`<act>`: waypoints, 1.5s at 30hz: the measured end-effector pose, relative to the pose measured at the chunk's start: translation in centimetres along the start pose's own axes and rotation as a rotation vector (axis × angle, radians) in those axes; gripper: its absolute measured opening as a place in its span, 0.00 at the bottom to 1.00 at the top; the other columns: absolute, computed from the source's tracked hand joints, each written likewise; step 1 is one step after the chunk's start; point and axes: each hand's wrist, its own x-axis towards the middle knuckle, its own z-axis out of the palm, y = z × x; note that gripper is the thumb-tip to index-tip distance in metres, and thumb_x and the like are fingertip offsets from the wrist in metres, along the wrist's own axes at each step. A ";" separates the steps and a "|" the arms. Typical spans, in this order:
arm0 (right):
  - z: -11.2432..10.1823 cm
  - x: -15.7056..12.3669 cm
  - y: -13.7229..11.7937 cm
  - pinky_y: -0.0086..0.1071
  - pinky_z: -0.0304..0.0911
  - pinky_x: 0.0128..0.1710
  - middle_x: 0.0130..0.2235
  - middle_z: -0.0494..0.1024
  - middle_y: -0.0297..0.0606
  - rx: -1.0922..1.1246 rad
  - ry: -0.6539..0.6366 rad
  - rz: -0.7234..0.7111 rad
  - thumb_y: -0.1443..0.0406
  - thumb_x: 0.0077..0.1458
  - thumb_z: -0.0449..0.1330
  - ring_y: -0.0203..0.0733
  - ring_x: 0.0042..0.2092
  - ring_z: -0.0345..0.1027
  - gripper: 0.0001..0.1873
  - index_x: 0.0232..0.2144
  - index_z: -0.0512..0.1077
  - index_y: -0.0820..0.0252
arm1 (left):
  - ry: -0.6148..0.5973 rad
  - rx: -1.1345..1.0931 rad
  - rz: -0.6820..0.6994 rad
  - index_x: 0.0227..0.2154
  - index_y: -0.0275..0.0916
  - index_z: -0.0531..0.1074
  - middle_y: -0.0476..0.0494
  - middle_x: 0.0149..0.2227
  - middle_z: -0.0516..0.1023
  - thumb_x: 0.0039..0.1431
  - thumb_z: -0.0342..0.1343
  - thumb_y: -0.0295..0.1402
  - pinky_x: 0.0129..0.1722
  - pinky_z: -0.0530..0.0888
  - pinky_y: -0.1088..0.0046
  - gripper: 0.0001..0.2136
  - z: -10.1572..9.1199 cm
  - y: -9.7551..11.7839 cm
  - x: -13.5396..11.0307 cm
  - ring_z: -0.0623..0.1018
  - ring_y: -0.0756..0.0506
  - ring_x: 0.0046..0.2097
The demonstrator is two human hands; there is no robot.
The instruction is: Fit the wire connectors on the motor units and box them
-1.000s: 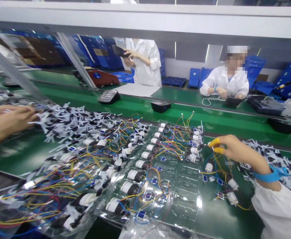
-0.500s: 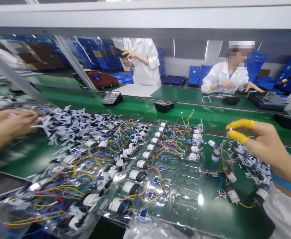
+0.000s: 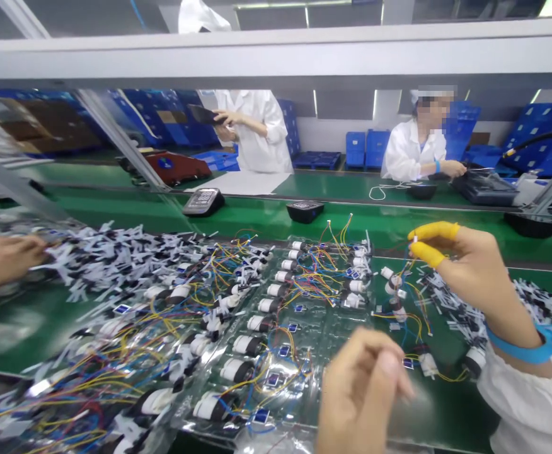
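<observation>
Small white piece (image 3: 414,239) in right hand (image 3: 477,280)

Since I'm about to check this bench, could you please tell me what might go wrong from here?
The tiny white piece pinched in the yellow finger cots of the right hand could slip and get lost among the coloured wires. The left hand, held low over the clear plastic tray, might snag those wires and drag parts out of place. Its fingers also appear to lack cots, so they could perhaps soil the parts.
</observation>
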 end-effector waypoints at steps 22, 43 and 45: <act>-0.4 0.5 0.0 0.35 0.76 0.36 0.37 0.85 0.38 0.100 -0.061 0.000 0.71 0.56 0.59 0.45 0.36 0.80 0.10 0.36 0.79 0.57 | 0.099 0.973 0.641 0.55 0.35 0.73 0.33 0.49 0.80 0.69 0.44 0.19 0.49 0.77 0.62 0.18 1.9 -1.2 12.4 0.80 0.39 0.50; -0.1 0.9 2.9 0.38 0.74 0.37 0.36 0.81 0.34 -0.033 -0.207 0.182 0.69 0.62 0.59 0.44 0.35 0.76 0.08 0.40 0.75 0.51 | 0.294 0.448 0.436 0.38 0.47 0.84 0.46 0.36 0.77 0.68 0.58 0.26 0.33 0.73 0.75 0.10 -1.7 1.2 11.2 0.77 0.48 0.35; 0.1 1.1 2.6 0.36 0.74 0.37 0.36 0.82 0.34 0.003 -0.169 0.185 0.68 0.63 0.60 0.43 0.34 0.77 0.08 0.42 0.76 0.51 | 0.270 0.431 0.456 0.39 0.47 0.84 0.47 0.35 0.77 0.68 0.58 0.24 0.34 0.73 0.76 0.12 -2.0 2.5 10.6 0.77 0.48 0.35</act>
